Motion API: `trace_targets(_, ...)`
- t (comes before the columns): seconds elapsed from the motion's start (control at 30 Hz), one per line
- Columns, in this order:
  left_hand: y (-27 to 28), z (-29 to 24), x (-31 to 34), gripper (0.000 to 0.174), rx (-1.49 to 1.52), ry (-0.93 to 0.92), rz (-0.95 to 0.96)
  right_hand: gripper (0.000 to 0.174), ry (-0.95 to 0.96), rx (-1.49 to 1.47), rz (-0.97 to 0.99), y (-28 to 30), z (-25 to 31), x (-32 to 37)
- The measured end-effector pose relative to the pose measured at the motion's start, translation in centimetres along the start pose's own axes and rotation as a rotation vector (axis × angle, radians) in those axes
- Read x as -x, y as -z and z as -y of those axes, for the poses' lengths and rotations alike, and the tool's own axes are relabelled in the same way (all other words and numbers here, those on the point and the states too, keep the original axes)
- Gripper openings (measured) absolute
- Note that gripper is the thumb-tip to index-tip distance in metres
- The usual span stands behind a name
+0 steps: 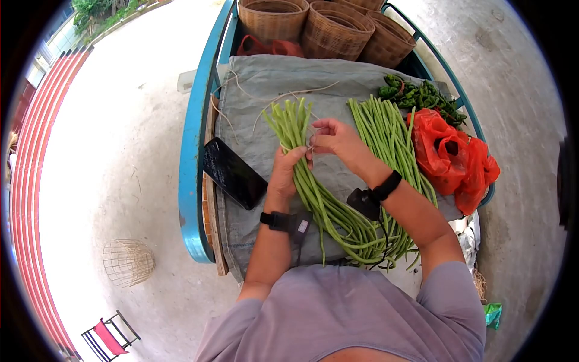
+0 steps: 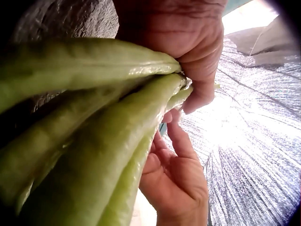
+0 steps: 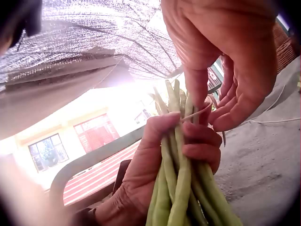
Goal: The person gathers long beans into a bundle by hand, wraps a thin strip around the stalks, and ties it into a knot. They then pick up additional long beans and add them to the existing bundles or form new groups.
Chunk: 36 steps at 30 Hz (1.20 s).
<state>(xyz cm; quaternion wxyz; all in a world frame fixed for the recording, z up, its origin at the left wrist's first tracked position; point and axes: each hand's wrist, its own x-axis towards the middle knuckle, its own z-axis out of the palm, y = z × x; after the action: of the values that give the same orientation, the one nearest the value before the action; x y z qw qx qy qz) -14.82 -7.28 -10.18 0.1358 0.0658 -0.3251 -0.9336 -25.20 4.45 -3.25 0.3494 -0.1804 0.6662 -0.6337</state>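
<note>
My left hand (image 1: 284, 172) grips a bundle of long green beans (image 1: 325, 202) near its upper end, the thumb laid across the stalks. Around the bundle just above that thumb runs a thin pale string (image 3: 196, 113). The right hand (image 1: 341, 142) pinches the string between thumb and fingers, close beside the beans. In the right wrist view the left hand's fingers (image 3: 202, 151) wrap around the stalks. The bundle's long ends trail toward my body. To the right, a second pile of long beans (image 1: 386, 130) lies on the grey cloth (image 1: 241, 90).
Beside the left forearm lies a black phone (image 1: 235, 174). Red plastic bags (image 1: 443, 154) and green peppers (image 1: 422, 96) sit at the right. Wicker baskets (image 1: 335, 30) stand at the back, within the blue cart rail (image 1: 196, 181). More loose string (image 1: 289, 93) lies on the cloth.
</note>
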Motion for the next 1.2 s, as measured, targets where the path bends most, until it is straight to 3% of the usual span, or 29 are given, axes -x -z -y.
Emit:
trace_targets(0.07,-0.1,-0.1,0.1,0.029,-0.016,0.002,-0.012,0.04,-0.013,0.006,-0.03,0.2,0.0,-0.3)
trace_targets(0.17,-0.1,0.1,0.0,0.028,-0.038,0.016,-0.037,0.035,-0.181,-0.109,-0.065,0.2,1.1,-0.4)
trace_targets(0.37,0.1,0.1,0.0,0.028,-0.103,0.034,-0.057,0.031,-0.44,-0.558,0.033,1.8,-0.6,-2.4)
trace_targets(0.47,-0.2,0.3,-0.2,0.03,-0.107,-0.003,-0.072,0.018,-0.452,-0.499,0.031,1.8,-0.6,-2.5)
trace_targets(0.67,-0.4,0.4,-0.2,0.034,-0.107,-0.02,-0.083,0.024,-0.406,-0.299,-0.032,1.2,-0.5,-2.7)
trace_targets(0.77,0.0,0.4,-0.3,0.046,-0.124,0.013,-0.039,0.027,-0.372,-0.359,-0.056,1.0,-0.7,-2.8)
trace_targets(0.87,0.0,0.7,-0.4,0.046,-0.107,-0.009,-0.025,0.039,-0.392,-0.407,-0.059,1.5,-1.6,-3.4)
trace_targets(0.97,-0.1,0.5,-0.4,0.046,-0.124,0.014,-0.013,0.037,-0.404,-0.513,0.029,2.0,-2.9,-4.5)
trace_targets(1.07,-0.1,0.2,-0.4,0.046,-0.148,0.018,-0.017,0.021,-0.425,-0.712,0.236,1.9,-2.0,-3.8)
trace_targets(1.2,-0.8,0.0,-0.1,0.035,-0.128,-0.029,-0.033,0.032,-0.388,-0.694,0.212,1.5,-1.1,-2.7)
